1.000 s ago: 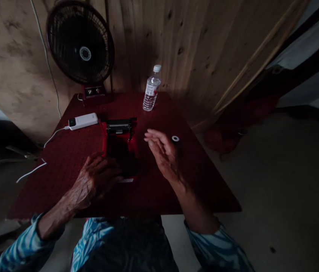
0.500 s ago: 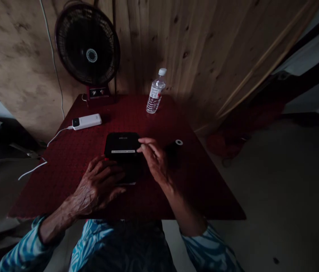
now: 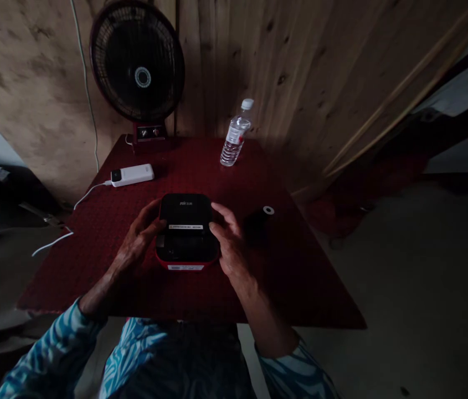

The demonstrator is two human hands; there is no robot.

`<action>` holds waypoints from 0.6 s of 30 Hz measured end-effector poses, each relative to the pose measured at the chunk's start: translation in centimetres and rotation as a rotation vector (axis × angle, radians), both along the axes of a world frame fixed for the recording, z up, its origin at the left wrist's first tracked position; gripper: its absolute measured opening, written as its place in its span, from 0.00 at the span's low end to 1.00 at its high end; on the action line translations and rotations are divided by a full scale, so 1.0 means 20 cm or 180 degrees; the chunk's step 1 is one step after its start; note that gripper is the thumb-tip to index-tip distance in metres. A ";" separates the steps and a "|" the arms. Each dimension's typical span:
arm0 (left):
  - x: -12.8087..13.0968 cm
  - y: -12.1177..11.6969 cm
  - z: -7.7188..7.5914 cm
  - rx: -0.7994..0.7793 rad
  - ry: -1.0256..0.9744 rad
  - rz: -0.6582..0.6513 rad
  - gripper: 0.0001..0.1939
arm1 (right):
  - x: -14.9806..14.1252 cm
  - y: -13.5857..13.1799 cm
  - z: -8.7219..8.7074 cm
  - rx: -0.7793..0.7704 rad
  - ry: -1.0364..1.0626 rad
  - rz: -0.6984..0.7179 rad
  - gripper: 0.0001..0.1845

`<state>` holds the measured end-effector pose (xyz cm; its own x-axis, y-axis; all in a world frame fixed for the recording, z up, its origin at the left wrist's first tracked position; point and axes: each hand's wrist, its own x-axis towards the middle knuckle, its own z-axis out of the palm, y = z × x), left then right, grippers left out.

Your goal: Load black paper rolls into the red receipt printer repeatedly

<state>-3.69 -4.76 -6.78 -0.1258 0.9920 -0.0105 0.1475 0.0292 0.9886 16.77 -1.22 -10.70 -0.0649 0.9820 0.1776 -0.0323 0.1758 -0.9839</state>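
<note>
A compact black-and-red label printer (image 3: 186, 230) sits near the middle of the table, its black lid down on the red base. My left hand (image 3: 140, 235) grips its left side, and my right hand (image 3: 227, 244) holds its right side. Its underside is hidden. To the right of my right hand, a dark roll with a white core (image 3: 261, 223) lies on the cloth, apart from both hands.
The table has a dark red patterned cloth (image 3: 92, 277). At its back stand a black desk fan (image 3: 137, 61) and a water bottle (image 3: 236, 133). A white power bank (image 3: 132, 175) trails a white cable over the left edge. A wooden wall (image 3: 292, 66) rises behind.
The black lid has come down onto the red base. My right hand has moved from near the roll to the printer's right side, and my left hand has moved to its left side.
</note>
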 end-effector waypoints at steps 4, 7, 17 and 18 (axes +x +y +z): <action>0.01 0.00 -0.03 0.0058 -0.0130 -0.0197 0.32 | 0.00 0.00 0.02 -0.0376 0.0411 -0.0070 0.24; 0.01 -0.02 -0.03 0.0050 -0.0138 -0.0321 0.32 | -0.01 -0.01 0.02 -0.0421 0.0450 0.0010 0.23; 0.01 -0.04 -0.11 0.0122 -0.0911 -0.0598 0.38 | -0.07 -0.10 -0.12 -0.0614 0.1034 -0.0301 0.25; 0.00 -0.04 -0.11 0.0172 -0.0813 -0.0644 0.39 | -0.08 -0.10 -0.13 -0.0705 0.1097 -0.0343 0.25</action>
